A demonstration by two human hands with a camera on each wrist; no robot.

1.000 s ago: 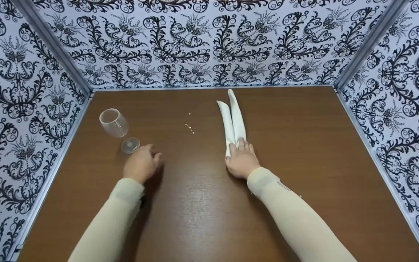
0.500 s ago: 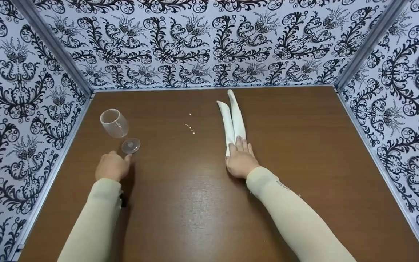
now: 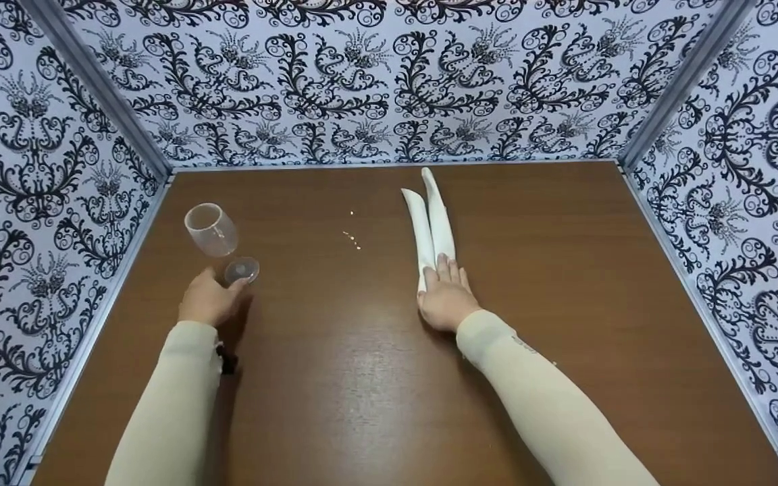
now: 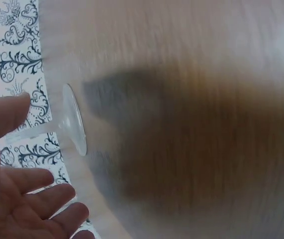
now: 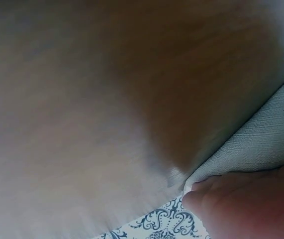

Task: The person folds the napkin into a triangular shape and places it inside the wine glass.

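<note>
A clear wine glass [image 3: 212, 233] stands upright at the left of the table. My left hand [image 3: 212, 297] is at its near side, the thumb by the round foot. In the left wrist view, the thumb and spread fingers [image 4: 52, 199] lie on either side of the stem [image 4: 37, 130], with a gap between them. My right hand [image 3: 448, 302] lies with extended fingers over the near end of a white cloth napkin [image 3: 437, 219], folded into two long rolls with pointed far ends. In the right wrist view, the thumb touches the woven cloth [image 5: 253, 142]; its near end is largely covered.
Several small pale crumbs [image 3: 352, 238] are on the brown table [image 3: 362, 378] between the glass and the cloth. Patterned walls [image 3: 335, 81] with grey metal posts enclose the back and both sides.
My left hand has swung left from the right of the glass's foot, then forward to its near left side. The right hand stays on the napkin.
</note>
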